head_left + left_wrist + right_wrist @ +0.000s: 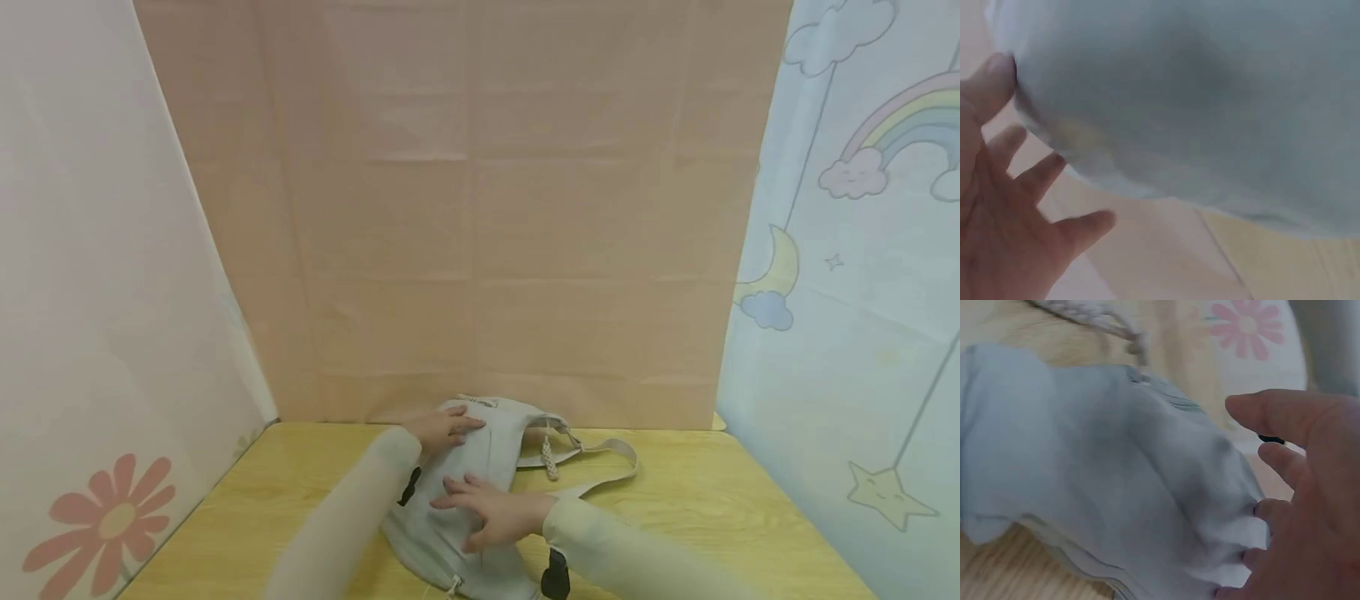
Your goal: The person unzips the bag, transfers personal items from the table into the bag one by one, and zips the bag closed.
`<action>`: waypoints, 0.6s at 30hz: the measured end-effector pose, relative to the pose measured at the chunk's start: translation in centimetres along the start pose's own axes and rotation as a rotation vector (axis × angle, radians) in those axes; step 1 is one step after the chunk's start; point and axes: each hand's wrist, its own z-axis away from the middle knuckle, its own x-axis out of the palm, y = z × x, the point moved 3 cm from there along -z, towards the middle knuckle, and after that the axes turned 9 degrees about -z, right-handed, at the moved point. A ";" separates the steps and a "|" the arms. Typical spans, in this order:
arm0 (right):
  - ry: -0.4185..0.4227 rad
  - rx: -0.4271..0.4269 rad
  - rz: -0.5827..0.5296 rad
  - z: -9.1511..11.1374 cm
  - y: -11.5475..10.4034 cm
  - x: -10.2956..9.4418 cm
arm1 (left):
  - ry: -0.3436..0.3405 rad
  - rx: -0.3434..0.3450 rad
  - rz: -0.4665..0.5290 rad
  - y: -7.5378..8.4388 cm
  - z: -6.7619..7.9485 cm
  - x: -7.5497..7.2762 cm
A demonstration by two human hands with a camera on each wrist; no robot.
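Note:
A pale grey cloth bag point(450, 533) lies on the table, its long side running from the back toward the front. At its far end my left hand point(446, 429) rests with fingers spread; in the left wrist view the thumb and fingertips meet the edge of the bag point(1179, 112). Nearer the front, my right hand point(498, 508) is over the bag with fingers extended. The right wrist view shows several fingertips pressing the creased cloth point(1166, 469), while the thumb stands apart from it. A braided zipper pull point(550, 458) hangs at the bag's right side.
The bag's strap point(618, 454) loops out to the right across the wooden table point(697, 500). An orange-brown sheet point(480, 250) closes off the back. Printed cloths stand at the left point(90, 292) and right point(847, 350). A black wrist piece point(556, 573) hangs below the right sleeve.

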 end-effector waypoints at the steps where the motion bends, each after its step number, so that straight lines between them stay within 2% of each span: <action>1: -0.018 0.000 0.059 -0.1 -0.1 0.4 | -0.033 -0.024 0.003 0.0 0.0 0.4; 5: -0.048 -0.001 0.240 -0.1 -0.1 0.9 | -0.110 -0.081 0.022 0.1 0.4 1.1; 8: -0.056 0.016 0.286 0.0 -0.2 0.5 | -0.138 -0.103 0.039 0.1 0.6 1.1; 11: -0.061 0.054 0.314 0.6 -0.6 0.1 | -0.168 -0.127 0.013 0.2 0.9 0.9; 14: -0.079 0.089 0.386 1.9 -1.1 -0.3 | -0.196 -0.168 0.021 1.2 1.8 0.4; 17: -0.098 0.153 0.417 3.8 -1.2 -1.1 | -0.225 -0.210 0.094 3.1 3.1 0.0; 18: -0.104 0.186 0.410 4.5 -1.2 -1.4 | -0.230 -0.218 0.092 3.9 3.6 0.0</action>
